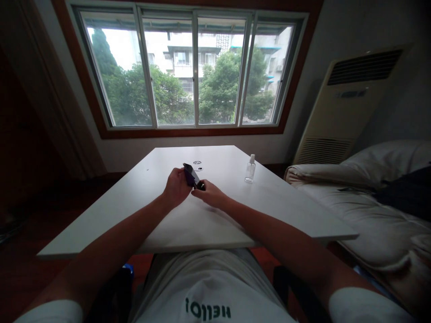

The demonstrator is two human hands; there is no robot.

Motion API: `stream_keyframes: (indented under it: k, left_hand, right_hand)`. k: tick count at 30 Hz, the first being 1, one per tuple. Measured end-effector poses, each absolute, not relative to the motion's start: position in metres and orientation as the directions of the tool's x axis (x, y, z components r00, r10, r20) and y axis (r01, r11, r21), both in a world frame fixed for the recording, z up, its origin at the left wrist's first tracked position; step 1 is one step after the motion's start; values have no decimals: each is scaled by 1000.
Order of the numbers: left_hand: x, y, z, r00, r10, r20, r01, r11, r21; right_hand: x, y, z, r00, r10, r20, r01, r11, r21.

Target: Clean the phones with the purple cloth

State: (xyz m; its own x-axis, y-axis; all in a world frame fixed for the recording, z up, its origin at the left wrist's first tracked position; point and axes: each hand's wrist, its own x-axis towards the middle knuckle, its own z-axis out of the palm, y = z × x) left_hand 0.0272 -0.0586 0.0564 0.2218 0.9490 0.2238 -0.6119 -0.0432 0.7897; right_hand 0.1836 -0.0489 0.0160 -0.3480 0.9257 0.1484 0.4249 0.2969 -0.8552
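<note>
Above the white table [161, 231], both hands meet around a dark, flat smartphone [193, 174] with a glossy face, tilted at an angle. My left hand [177, 187] is closed around its left side, where a dark purple patch [189, 178] shows; whether that is a cloth or the phone's case I cannot tell. At the lower right end, my right hand [210, 194] grips the phone between thumb and fingers. The hands hide part of its edges. Just beyond them lie small, flat round shapes with dark outlines [197, 163], too small to name.
A clear bottle with a white cap [249, 169] stands upright on the table, right of my hands. To the right is a pale padded sofa [336, 193] with dark fabric on it. A floor-standing air conditioner [352, 103] and a window [195, 72] are behind.
</note>
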Motion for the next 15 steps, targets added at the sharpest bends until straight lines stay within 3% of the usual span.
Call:
stream_keyframes:
  k: [4,7,15]
  left_hand:
    - [26,-52,54,224,968,109,-584,44,811]
    - [22,-46,50,209,977,39,-583,93,807]
    - [12,-43,51,243,969,32,-493,95,865]
  right_hand:
    - [190,-53,13,-231,923,307,679,379,-628]
    - [193,-54,12,-225,922,315,773,366,-518]
    - [194,-42,6,-272,952,142,700,297,-649]
